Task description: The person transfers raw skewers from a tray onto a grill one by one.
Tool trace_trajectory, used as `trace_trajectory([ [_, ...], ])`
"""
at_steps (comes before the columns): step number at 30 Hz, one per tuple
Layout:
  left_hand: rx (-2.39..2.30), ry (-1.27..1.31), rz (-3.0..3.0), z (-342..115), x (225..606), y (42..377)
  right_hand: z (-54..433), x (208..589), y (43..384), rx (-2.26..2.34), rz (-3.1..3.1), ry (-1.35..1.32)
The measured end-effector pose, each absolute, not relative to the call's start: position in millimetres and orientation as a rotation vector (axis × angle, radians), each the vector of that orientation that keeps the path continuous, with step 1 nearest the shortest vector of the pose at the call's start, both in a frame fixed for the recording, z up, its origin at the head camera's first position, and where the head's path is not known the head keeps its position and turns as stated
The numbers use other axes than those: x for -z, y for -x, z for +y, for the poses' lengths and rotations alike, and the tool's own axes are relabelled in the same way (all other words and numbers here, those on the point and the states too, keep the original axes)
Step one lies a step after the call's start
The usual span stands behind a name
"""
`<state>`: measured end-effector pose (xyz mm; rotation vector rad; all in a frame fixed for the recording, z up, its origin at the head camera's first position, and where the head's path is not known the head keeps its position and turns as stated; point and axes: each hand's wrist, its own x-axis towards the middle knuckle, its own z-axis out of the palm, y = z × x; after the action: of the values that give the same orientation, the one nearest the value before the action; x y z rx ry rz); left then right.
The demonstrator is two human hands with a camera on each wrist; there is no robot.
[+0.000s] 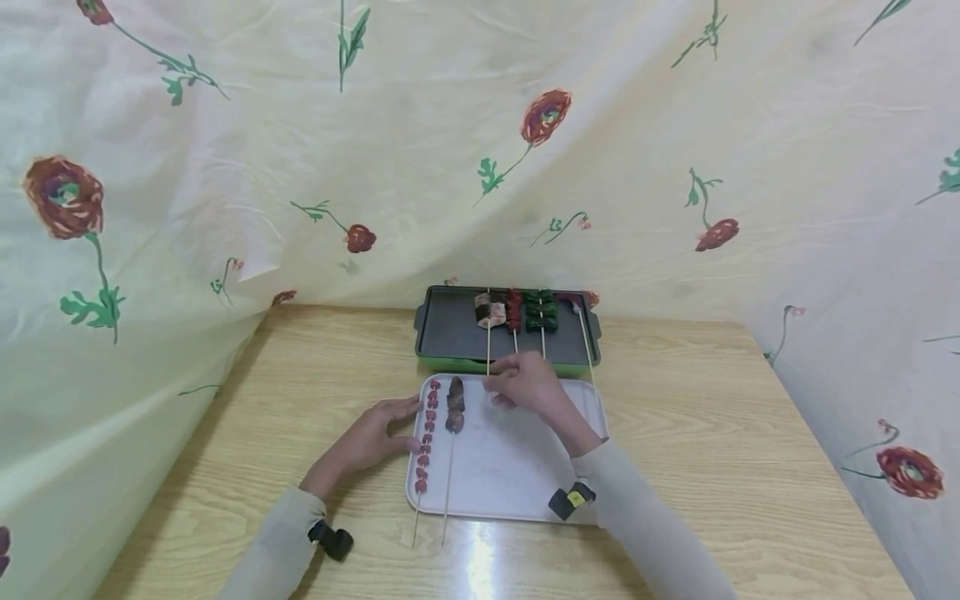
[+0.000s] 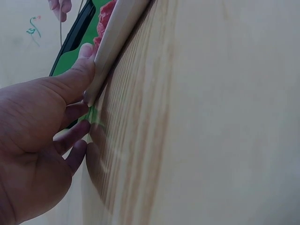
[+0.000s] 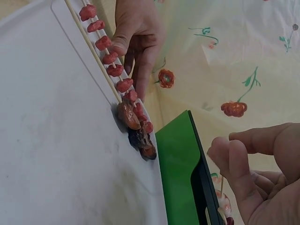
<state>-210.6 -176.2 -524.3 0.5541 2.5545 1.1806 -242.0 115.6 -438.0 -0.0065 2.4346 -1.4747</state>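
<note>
My right hand (image 1: 525,383) pinches the stick of a skewer with pale pink and dark pieces (image 1: 490,311), whose food end is over the left half of the grill pan (image 1: 450,333). In the right wrist view, the right hand (image 3: 262,173) has thumb and finger together at the stick. My left hand (image 1: 375,429) holds the left rim of the white tray (image 1: 517,467); in the left wrist view its thumb (image 2: 84,61) lies against the rim, fingers below. On the tray, near that hand, lie a skewer of small red pieces (image 1: 427,437) and one of brown pieces (image 1: 454,406).
The green-sided grill pan also carries a red skewer (image 1: 513,312), a green pepper skewer (image 1: 541,311) and a purple-tipped skewer (image 1: 577,308) whose stick reaches over the tray. A wooden table (image 1: 690,417) lies beneath; a flowered cloth (image 1: 420,167) hangs behind.
</note>
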Motion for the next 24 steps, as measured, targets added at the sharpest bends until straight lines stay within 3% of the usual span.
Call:
trace_trajectory([
  [10,-1.184,-0.58,2.549,-178,524,212,124,439,222,1.535,2.524,0.129],
  [24,-1.161,-0.624,2.552,-178,523,211,127,425,151,1.723,2.616,0.305],
])
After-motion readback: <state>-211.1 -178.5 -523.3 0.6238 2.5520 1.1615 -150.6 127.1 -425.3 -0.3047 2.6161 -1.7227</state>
